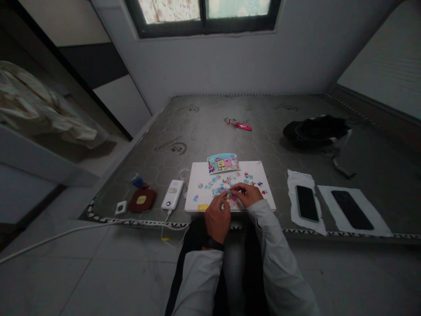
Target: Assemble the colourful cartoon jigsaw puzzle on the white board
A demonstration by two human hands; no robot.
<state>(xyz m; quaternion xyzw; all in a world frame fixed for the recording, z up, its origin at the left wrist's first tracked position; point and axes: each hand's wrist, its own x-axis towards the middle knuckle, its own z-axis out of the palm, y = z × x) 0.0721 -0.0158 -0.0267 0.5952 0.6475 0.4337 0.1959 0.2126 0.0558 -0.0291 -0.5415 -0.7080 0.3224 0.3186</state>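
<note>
At 9 o'clock on the mattress (204, 127) lay 1 wall plug (121, 207), 1 blue can (135, 179), 1 brown pouch (142, 200) and 1 power bank (173, 194). At the centre sat 1 white board (197, 175) carrying loose puzzle pieces (219, 184), too small to count, with 1 reference picture (223, 163) at its 12 o'clock edge. The left hand (217, 218) and right hand (246, 194), 2 in all, met over the near edge, fingers pinched on pieces. At 3 o'clock lay 2 phones, the green-edged phone (306, 202) and the dark phone (351, 209).
</note>
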